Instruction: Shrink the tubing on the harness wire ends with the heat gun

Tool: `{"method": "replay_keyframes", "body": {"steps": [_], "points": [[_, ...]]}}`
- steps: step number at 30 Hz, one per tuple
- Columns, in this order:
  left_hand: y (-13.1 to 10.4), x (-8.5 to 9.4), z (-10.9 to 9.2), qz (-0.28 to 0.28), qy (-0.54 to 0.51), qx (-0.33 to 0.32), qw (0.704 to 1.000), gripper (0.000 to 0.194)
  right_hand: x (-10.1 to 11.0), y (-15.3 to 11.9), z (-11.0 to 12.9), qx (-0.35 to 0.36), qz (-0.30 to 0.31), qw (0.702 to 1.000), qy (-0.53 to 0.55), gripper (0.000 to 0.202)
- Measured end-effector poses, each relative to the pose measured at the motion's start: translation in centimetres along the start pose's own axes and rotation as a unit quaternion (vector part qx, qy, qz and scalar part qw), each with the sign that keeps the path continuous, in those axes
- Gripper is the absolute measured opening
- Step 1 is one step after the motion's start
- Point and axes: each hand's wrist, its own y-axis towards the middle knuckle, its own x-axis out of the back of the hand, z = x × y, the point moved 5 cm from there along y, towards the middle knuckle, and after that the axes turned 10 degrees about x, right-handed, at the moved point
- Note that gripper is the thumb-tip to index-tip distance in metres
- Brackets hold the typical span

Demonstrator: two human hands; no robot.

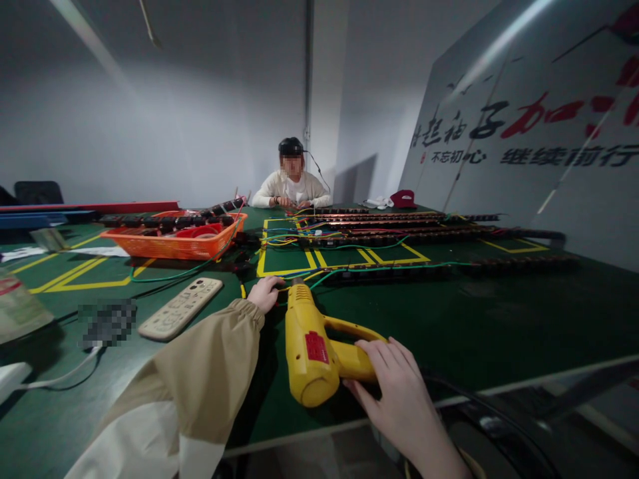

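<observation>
My right hand [392, 376] is wrapped around the handle of a yellow heat gun [312, 352] with a red label on its rear. The gun's nozzle points away from me, toward several thin wires. My left hand [264, 293] is just left of the nozzle, its fingers closed at the ends of coloured wires [313, 275]. Exactly which wire lies between those fingers is too small to make out. From there a green wire [359, 267] runs right along a long dark wrapped bar [424, 271] lying on the table.
An orange basket [170, 247] holding dark wrapped parts stands at the back left. A phone in a beige case [180, 309] lies beside my left sleeve. Across the green table [499, 319] sits another person [292, 179]. More long bars [379, 223] lie before them.
</observation>
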Motion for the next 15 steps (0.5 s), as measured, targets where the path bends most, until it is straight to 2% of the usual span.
{"method": "replay_keyframes", "body": {"steps": [4, 8, 15], "points": [[0.5, 0.7, -0.4, -0.031, -0.029, 0.020, 0.999, 0.032, 0.0, -0.1, 0.1, 0.004, -0.001, 1.000, -0.011, 0.037], [0.4, 1.5, -1.0, -0.061, -0.021, -0.002, 0.998, 0.030, 0.0, -0.1, 0.1, 0.008, 0.000, 1.000, -0.016, 0.037], [0.4, 0.7, -0.7, -0.010, -0.012, 0.009, 1.000, 0.028, -0.1, -0.1, -0.1, 0.015, -0.008, 1.000, -0.019, 0.036]]}}
